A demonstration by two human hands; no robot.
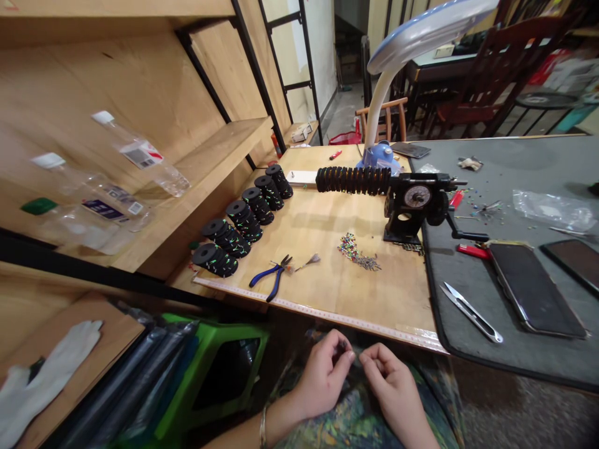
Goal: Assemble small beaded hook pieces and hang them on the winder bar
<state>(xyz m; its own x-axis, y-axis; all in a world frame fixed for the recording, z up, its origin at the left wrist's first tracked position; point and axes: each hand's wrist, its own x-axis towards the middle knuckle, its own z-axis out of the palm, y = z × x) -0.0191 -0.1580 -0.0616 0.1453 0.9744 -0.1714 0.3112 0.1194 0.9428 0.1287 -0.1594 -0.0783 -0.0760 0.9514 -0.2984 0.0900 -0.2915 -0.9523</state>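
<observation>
Both hands are low in my lap, just below the front edge of a wooden table point(337, 299). My left hand point(322, 377) pinches a small dark object point(344, 347) in its fingertips. My right hand point(386, 383) curls close beside it, and I cannot tell whether it holds anything. Further out on the table, several black spools point(238, 224) with green flecks stand in a row. Blue-handled pliers point(274, 275) and a scatter of coloured beads and pins point(356, 252) lie nearer. A hand-cranked winding machine point(416, 202) with a dial holds a black coil point(353, 180).
A grey mat point(515, 153) to the right carries a phone point(533, 290), snips point(470, 312) and a plastic bag point(552, 209). Wooden shelves point(219, 149) hold plastic bottles on the left. A white glove point(42, 380) and green stool point(219, 380) sit lower left. A desk lamp point(397, 56) arches overhead.
</observation>
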